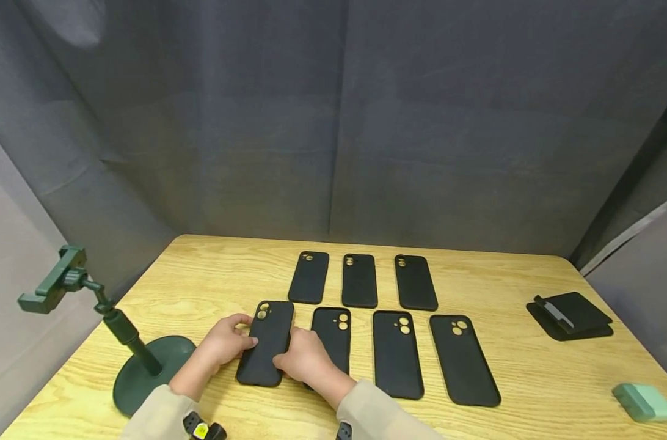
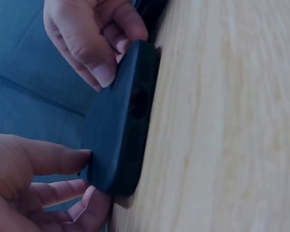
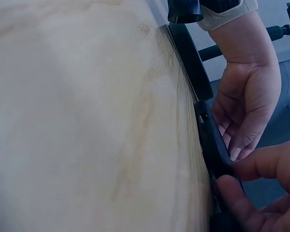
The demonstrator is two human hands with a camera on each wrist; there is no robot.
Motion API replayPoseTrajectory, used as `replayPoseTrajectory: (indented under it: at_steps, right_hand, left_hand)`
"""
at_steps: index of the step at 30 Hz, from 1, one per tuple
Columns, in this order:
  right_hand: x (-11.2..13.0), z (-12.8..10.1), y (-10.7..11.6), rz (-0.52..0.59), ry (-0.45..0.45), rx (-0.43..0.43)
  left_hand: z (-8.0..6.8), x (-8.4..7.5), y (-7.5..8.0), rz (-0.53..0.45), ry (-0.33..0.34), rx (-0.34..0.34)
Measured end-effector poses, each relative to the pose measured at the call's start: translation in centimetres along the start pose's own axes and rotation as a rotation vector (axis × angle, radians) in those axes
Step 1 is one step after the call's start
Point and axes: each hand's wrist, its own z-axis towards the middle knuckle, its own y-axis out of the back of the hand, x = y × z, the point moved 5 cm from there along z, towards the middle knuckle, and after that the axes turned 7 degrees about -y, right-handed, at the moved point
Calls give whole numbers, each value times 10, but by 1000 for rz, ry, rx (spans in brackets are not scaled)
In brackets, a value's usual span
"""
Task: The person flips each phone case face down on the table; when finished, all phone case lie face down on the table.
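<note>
The held phone case (image 1: 266, 343) lies on the wooden table (image 1: 531, 366), at the left end of the near row of black cases, just right of the green stand base (image 1: 146, 373), which serves here as landmark; the left hand (image 1: 223, 342) pinches its left long edge, thumb above and fingers curled at the rim; the right hand (image 1: 306, 360) grips the opposite long edge near the lower end, fingers bent around it. Both grips are narrow and closed on the case; the left wrist view shows fingertips (image 2: 104, 75) pressing the case's edge (image 2: 121, 130), and it appears slightly raised off the table on one side, though how far I cannot tell.

Judgement: a two-sided hold along the long edges suits squaring the case with its neighbours; the hold steadies it against twisting.

Orientation: back face up, camera cut-out (image 1: 263, 310) at the far end, pointing away from the person; the long axis runs near to far, tilted a little to the right at the far end, roughly parallel to the next case (image 1: 333, 339), whose lower part the right hand covers.

Further right of the stand base lie two more cases (image 1: 396, 354) in the near row and three (image 1: 359, 280) in the far row; well beyond these, a folded black holder (image 1: 572, 315) and a pale green box (image 1: 644, 402).
</note>
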Motion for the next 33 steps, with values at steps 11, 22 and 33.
replayPoseTrajectory:
  at_steps: [11,22,33]
  right_hand:
    - [2,4,0,-59,2,-5]
    - [-2,3,1,-53,-2,11]
    - [1,-13,38,88,44,26]
  left_hand:
    - [1,-7,0,223,-22,5]
    - [2,-7,-2,287,-20,18]
    - [-2,-33,2,216,-125,-13]
